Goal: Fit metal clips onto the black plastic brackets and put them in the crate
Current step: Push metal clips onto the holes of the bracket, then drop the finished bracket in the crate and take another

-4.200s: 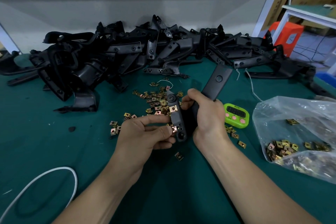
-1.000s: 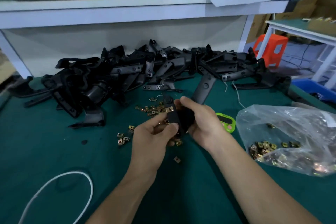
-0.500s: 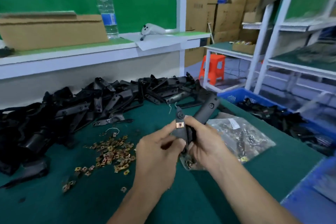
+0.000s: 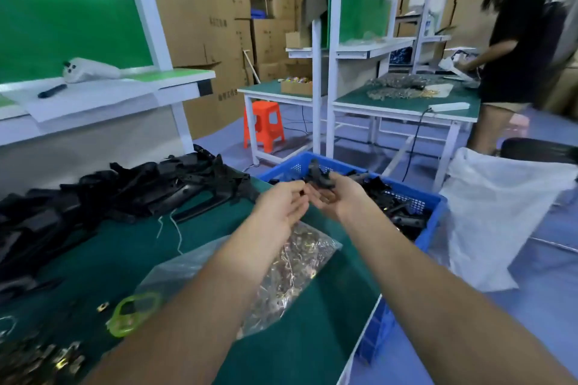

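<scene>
Right hand: fingers grip black plastic bracket above blue plastic crate rim; left hand beside, fingers half-curled, hold unclear.

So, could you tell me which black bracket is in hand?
The bracket the right hand grips over the blue crate; others lie on the table or in that crate.

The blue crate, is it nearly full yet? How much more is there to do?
Lots to go, it seems. Done: some black brackets already lie in the blue crate. In hand: the right hand holds one more bracket over the crate, with the left hand beside it. Left: a big pile of brackets waits on the table, and the bag of clips looks well filled.
</scene>
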`<action>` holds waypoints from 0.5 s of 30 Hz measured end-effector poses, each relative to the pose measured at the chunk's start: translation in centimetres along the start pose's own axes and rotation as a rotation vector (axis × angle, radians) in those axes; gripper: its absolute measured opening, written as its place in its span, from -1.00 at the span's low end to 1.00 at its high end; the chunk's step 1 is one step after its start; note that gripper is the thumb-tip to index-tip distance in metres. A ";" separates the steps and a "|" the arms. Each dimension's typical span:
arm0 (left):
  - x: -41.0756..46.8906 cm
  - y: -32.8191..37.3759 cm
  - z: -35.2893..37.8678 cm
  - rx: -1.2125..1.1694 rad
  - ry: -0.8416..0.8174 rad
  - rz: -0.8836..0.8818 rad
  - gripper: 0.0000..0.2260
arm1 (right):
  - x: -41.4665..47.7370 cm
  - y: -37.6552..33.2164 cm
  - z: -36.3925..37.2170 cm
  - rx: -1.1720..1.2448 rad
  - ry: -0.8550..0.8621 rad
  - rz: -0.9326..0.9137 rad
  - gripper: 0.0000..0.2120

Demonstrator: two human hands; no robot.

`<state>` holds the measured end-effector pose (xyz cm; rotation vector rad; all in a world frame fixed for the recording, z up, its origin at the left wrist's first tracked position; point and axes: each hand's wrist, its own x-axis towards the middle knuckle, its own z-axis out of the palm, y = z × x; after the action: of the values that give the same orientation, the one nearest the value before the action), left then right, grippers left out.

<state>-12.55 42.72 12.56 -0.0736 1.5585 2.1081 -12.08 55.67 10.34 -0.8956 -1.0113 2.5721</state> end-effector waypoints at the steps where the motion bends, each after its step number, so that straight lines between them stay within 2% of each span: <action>1: 0.9 0.5 0.6 0.023 0.006 -0.006 -0.89 | 1.5 -0.8 0.2 -0.057 0.011 0.003 -0.71; 3: 2.1 1.3 0.4 0.118 0.047 0.067 -0.84 | 3.3 -0.5 0.2 -0.301 0.013 0.005 -0.74; 5: 2.4 2.5 -1.8 0.258 0.093 0.210 -0.81 | 3.9 1.1 0.3 -0.433 0.011 -0.054 -0.94; 8: 1.9 4.3 -8.2 0.411 0.190 0.389 -0.72 | 3.8 3.6 1.2 -0.491 0.034 -0.144 -0.93; 10: 0.8 5.2 -13.5 0.464 0.311 0.479 -0.67 | 3.2 5.0 2.2 -0.653 0.020 -0.261 -0.87; 13: -1.3 5.9 -22.1 0.540 0.502 0.542 -0.67 | 1.0 6.5 4.8 -0.964 -0.110 -0.436 -0.76; 15: -3.5 6.0 -27.9 0.618 0.614 0.506 -0.70 | -0.4 7.5 7.4 -1.120 -0.233 -0.502 -0.72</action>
<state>-19.12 14.90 9.55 -0.1269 2.7861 1.9289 -16.26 46.06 9.67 -0.3923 -2.4366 1.5857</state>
